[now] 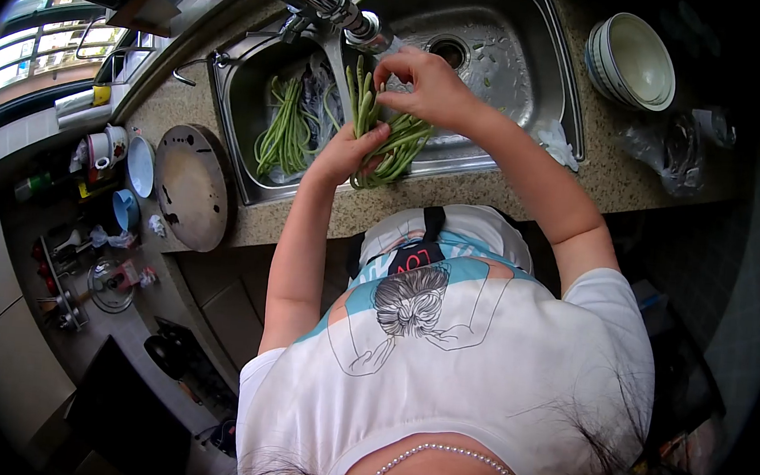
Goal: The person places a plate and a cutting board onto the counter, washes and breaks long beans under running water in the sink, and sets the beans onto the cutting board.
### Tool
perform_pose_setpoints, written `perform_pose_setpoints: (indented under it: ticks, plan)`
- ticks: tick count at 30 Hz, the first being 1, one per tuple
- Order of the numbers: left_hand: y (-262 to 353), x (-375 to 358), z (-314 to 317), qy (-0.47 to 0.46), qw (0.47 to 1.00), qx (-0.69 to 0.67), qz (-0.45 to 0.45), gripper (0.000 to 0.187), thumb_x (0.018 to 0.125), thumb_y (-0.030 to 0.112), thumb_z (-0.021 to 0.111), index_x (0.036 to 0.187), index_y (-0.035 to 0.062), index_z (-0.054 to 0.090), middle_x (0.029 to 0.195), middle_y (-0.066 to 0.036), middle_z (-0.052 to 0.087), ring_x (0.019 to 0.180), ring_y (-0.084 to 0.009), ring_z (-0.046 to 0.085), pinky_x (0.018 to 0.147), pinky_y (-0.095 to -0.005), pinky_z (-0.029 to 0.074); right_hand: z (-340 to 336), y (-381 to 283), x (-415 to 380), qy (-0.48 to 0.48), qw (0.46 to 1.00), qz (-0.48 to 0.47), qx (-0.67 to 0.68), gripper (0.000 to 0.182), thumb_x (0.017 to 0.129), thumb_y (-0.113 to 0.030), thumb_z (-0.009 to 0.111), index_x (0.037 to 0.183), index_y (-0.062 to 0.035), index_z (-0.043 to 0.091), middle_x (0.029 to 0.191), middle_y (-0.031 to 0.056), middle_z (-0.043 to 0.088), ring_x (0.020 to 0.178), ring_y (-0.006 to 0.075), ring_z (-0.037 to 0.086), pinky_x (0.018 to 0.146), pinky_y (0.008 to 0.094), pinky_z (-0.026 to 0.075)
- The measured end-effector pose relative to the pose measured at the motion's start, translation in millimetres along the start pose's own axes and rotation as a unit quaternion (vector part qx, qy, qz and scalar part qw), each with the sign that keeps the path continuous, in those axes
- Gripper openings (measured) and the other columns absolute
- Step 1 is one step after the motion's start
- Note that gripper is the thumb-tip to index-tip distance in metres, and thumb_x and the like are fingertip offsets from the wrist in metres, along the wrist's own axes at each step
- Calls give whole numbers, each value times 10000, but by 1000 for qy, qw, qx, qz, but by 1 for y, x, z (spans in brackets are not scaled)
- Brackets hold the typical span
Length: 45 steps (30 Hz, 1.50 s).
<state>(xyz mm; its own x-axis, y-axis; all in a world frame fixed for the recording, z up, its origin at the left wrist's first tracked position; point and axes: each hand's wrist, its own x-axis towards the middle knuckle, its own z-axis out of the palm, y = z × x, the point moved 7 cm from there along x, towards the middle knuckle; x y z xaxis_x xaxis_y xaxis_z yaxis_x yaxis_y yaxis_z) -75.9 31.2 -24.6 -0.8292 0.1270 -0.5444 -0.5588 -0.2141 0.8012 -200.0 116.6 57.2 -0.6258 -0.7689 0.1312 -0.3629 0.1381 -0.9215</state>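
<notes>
A bunch of long green beans [398,150] is gripped in my left hand [351,153], held over the front edge of the double steel sink. My right hand [429,88] is just above the bunch, thumb and forefinger pinched near the bean tips; whatever is between them is too small to name. More long beans [286,132] lie in the left basin beside a clear plastic bag [319,99]. Small green bits are scattered in the right basin [509,78], around the drain.
The chrome faucet [361,29] hangs over the sink close to my right hand. Stacked bowls [639,63] and plastic bags [673,149] stand on the right counter. A round wooden board [192,187] and a light blue bowl [141,166] are at the left.
</notes>
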Motion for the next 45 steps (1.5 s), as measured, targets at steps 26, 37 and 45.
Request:
perform_pose_setpoints:
  ticks: [26,37,45]
  plan:
    - [-7,-11,7,-37,998,50,-30,283,880,329,538,818,54,514,590,2,476,444,-70,392,392,-217,268,-61,145,-12,242,815,172,499,132,826,-155,619,910,-53,629,731,11,597,647,91,551,600,207,434]
    - [1,-3,14,-84,994,66,-29,326,868,359,555,733,65,515,527,11,447,417,-70,380,384,-218,275,-21,21,-12,-98,965,91,225,300,833,-270,607,1022,-38,624,843,48,620,792,122,571,738,274,452]
    - [1,-7,13,-80,995,50,-24,322,852,360,575,792,48,526,579,11,468,450,-68,405,404,-209,286,-15,0,-21,-166,983,26,77,142,790,-95,619,890,7,619,804,70,619,752,126,580,689,266,459]
